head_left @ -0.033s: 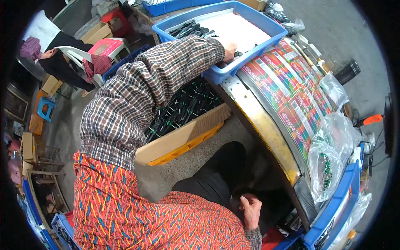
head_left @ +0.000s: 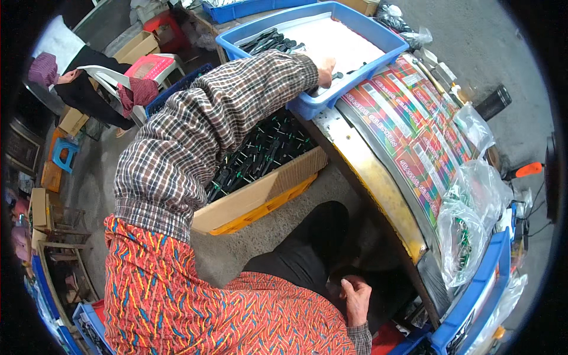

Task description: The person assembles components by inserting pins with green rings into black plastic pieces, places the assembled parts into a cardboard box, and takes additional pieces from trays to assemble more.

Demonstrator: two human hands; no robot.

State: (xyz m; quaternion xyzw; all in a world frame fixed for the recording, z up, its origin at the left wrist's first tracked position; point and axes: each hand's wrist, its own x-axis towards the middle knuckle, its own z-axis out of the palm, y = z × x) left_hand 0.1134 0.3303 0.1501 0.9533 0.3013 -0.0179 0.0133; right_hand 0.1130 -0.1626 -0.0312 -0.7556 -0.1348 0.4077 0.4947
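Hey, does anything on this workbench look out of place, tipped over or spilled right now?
Nothing looks spilled or damaged. The left hand reaches into the blue tray, where the black parts lie loose, and the clear bags slump at the table's edge.

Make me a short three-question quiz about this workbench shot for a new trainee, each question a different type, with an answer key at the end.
1. True or false: the left hand reaches into the blue tray on the table.
2. Multiple choice: where is the right hand? A) in the cardboard box B) low by the lap, under the table edge C) on the clear plastic bag
3. Fill in: the dark parts in the tray lie on a ____ liner.

Key: 1 true; 2 B; 3 white.
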